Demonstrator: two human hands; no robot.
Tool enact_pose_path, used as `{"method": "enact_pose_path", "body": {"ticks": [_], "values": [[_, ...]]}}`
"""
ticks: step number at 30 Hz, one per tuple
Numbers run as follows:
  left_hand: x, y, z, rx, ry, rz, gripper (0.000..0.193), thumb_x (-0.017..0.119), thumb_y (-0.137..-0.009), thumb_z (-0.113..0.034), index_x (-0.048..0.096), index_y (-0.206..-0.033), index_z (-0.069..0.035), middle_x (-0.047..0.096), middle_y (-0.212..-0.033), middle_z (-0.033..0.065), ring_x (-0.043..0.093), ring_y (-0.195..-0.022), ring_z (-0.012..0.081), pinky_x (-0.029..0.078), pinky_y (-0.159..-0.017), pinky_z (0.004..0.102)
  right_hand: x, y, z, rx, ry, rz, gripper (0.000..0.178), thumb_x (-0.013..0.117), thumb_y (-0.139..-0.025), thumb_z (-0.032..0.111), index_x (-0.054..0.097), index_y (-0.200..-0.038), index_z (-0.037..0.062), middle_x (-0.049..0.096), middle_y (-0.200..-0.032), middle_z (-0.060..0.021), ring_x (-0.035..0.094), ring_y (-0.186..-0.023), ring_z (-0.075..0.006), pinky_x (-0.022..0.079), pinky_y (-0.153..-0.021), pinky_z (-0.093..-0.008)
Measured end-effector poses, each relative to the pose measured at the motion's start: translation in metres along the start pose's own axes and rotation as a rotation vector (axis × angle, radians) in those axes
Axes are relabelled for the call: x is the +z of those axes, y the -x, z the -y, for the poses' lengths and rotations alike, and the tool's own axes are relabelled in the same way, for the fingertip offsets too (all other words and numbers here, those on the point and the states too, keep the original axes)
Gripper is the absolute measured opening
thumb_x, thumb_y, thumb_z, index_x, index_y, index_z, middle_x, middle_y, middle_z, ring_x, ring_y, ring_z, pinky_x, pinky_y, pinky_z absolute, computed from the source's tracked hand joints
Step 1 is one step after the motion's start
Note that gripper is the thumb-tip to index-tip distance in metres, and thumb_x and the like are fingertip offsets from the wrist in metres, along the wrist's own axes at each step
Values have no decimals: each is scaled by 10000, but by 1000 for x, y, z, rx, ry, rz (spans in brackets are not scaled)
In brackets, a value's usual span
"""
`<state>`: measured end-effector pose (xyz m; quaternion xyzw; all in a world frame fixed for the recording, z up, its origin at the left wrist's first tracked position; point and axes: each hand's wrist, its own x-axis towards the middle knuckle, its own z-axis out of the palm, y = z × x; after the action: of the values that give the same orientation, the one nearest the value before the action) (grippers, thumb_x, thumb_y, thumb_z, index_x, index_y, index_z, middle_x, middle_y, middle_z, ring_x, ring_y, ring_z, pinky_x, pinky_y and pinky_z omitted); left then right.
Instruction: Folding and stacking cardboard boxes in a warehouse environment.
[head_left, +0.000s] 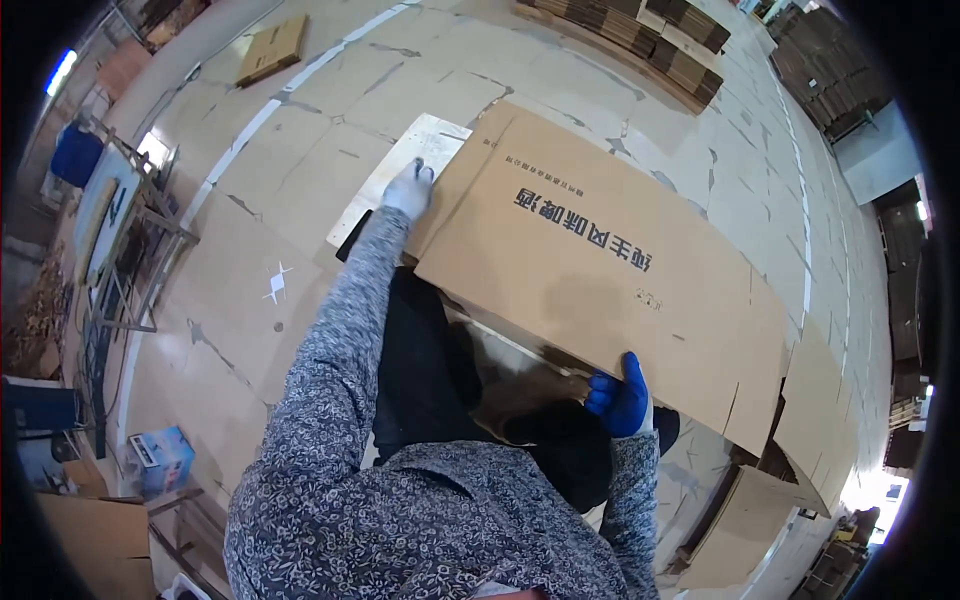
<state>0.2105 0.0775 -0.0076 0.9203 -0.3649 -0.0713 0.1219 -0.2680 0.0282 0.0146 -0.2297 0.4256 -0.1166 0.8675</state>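
In front of me lies a large flattened cardboard box with dark print and creased flaps, sloping from upper left to lower right. At its near edge, my right hand in a blue glove grips it, thumb on top and fingers curled by the edge. My left hand, in a pale glove, is beside the box's left end with its fingers apart, over a whitish board. The board is partly covered by the cardboard. Whether the left fingertips touch the board or the box edge is hard to make out.
More cardboard sheets lie at the right end. A pallet of stacked flat cardboard stands far ahead, and a small cardboard stack far left. A metal-framed table and a blue box are at left.
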Motion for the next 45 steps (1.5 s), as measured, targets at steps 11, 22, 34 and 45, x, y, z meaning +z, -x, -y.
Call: {"method": "enact_pose_path", "body": {"ticks": [11, 22, 34, 45], "values": [[-27, 39, -38, -147, 176, 189, 715, 525, -879, -603, 492, -1323, -44, 632, -1203, 217, 620, -1112, 330, 460, -971, 429, 41, -32, -12, 249, 19, -36, 737, 524, -842, 723, 628, -1101, 40, 654, -715, -19, 585, -540, -151, 488, -500, -302], [-17, 28, -46, -41, -28, -37, 696, 522, -881, -602, 485, -1378, -117, 530, -1351, 201, 484, -1267, 360, 368, -1021, 531, 20, -52, -25, 242, -250, 188, 726, 531, -850, 711, 585, -1162, 57, 578, -751, -38, 503, -583, -149, 429, -527, -266], [47, 84, -179, 654, -175, -188, 692, 488, -908, -603, 331, -1498, -278, 308, -1532, 176, 226, -1426, 416, 91, -1133, 640, 52, -47, -22, 201, -11, -18, 694, 523, -880, 672, 585, -1198, 58, 692, -980, -124, 660, -759, -215, 556, -694, -343], [56, 78, -169, 665, -195, -194, 712, 469, -909, -624, 317, -1508, -269, 274, -1554, 166, 190, -1439, 419, 29, -1133, 651, 2, 4, -12, 236, -91, 79, 730, 448, -904, 687, 606, -1176, 28, 696, -953, -116, 655, -721, -213, 552, -669, -339]]}}
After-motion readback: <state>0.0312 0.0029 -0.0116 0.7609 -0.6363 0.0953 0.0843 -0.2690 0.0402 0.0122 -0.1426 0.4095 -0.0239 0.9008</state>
